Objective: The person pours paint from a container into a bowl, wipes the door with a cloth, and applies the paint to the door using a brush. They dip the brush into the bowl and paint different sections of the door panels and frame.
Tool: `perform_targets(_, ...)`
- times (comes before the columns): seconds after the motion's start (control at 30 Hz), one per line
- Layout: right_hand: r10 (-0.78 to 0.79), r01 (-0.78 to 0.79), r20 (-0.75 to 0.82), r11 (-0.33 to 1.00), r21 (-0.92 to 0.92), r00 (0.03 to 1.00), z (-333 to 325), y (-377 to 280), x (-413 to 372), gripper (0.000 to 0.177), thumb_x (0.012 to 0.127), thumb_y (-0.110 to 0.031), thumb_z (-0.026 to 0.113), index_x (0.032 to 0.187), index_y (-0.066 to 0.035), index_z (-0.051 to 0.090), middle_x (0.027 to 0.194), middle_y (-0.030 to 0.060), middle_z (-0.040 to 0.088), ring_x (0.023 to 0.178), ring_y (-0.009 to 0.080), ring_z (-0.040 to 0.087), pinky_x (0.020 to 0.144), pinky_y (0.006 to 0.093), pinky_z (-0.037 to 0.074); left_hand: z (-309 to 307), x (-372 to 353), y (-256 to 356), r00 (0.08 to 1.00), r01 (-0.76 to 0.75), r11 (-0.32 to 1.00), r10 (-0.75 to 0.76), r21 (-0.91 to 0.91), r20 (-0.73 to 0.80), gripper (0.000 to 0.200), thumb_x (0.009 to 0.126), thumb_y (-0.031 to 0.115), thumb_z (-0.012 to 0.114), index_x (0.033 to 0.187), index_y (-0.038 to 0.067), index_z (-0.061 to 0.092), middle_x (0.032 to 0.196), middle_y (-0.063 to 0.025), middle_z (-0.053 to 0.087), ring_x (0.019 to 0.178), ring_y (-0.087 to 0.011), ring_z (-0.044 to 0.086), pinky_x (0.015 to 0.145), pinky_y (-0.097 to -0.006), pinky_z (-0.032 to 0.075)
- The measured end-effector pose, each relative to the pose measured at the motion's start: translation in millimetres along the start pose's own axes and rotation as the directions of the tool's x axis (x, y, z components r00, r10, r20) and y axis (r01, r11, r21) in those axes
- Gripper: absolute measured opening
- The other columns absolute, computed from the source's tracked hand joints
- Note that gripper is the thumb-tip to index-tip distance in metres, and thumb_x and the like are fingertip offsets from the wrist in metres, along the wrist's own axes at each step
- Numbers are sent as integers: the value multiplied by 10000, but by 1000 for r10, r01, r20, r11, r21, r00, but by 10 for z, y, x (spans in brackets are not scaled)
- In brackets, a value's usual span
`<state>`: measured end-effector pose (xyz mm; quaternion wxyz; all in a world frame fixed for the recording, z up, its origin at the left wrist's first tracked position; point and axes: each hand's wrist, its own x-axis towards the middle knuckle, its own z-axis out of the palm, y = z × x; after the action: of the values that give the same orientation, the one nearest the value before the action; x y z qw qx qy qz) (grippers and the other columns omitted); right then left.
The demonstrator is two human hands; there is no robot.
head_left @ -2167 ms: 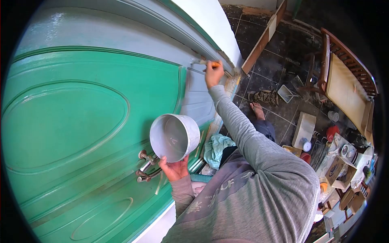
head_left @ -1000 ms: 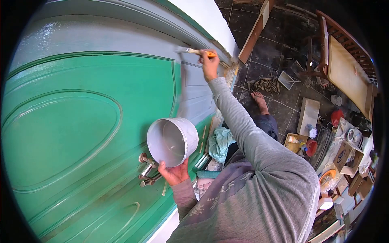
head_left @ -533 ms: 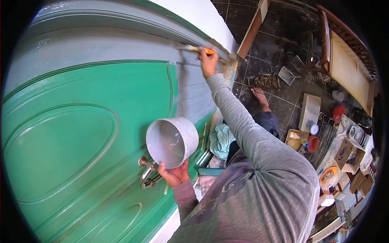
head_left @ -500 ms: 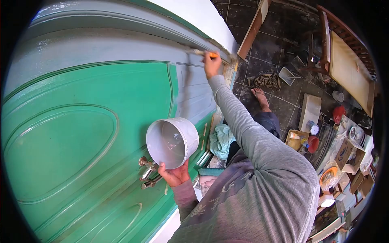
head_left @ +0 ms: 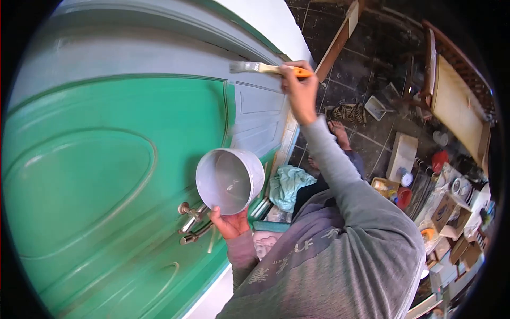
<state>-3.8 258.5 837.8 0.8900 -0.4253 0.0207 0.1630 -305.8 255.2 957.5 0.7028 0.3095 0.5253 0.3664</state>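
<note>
A large green door (head_left: 106, 159) with raised oval mouldings fills the left of the view; its upper and right parts are coated in grey paint. My right hand (head_left: 299, 90) grips an orange-handled paintbrush (head_left: 260, 67), whose grey bristles point left, just off the grey-painted panel. My left hand (head_left: 229, 222) holds a round grey paint pot (head_left: 229, 179) from below, tilted so its inside faces me, close to the metal door handle (head_left: 190, 220).
A dark tiled floor (head_left: 366, 69) lies to the right with my bare foot (head_left: 340, 135), a teal rag (head_left: 287, 189), a white block (head_left: 399, 157), tins, boxes and a wooden chair frame (head_left: 457, 101). A wooden plank (head_left: 340, 40) leans near the door's edge.
My right hand has pulled the brush back from the door's upper edge and nearer to me. The pot in my left hand has stayed almost where it was.
</note>
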Motion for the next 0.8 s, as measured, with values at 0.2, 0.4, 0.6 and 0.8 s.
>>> perform_targets(0.2,-73,436,664,806,-401,744,-95,-1615,-402,115,786,-84,727,841,-9,659,782,42,674,683,88,613,624,248,495,6,237,-348,988,-13,1000,16,-16,154,704,808,293,643,1415,93,347,1359,-114,465,1203,-287,521,947,-473,501)
perform_targets(0.4,209,931,972,322,-170,105,111,-1858,-652,191,707,-144,728,854,-113,610,639,27,556,586,197,602,504,359,471,305,233,-652,957,13,998,5,-63,289,694,815,187,644,1408,77,301,1304,-160,479,1164,-269,546,865,-413,573)
perform_targets(0.6,365,974,931,207,-88,7,184,-1867,-588,177,730,-168,681,759,-94,522,620,37,524,603,215,590,525,369,470,503,150,-794,950,73,990,-32,-123,311,616,839,127,633,1379,76,340,1247,-146,526,1098,-239,587,835,-380,596)
perform_targets(0.8,327,943,939,263,-204,112,203,-2066,-440,217,700,-152,750,866,-93,623,683,67,606,648,245,629,568,361,492,600,97,-850,953,34,998,-14,-59,303,632,833,193,607,1381,69,320,1274,-157,501,1141,-274,568,879,-447,570)
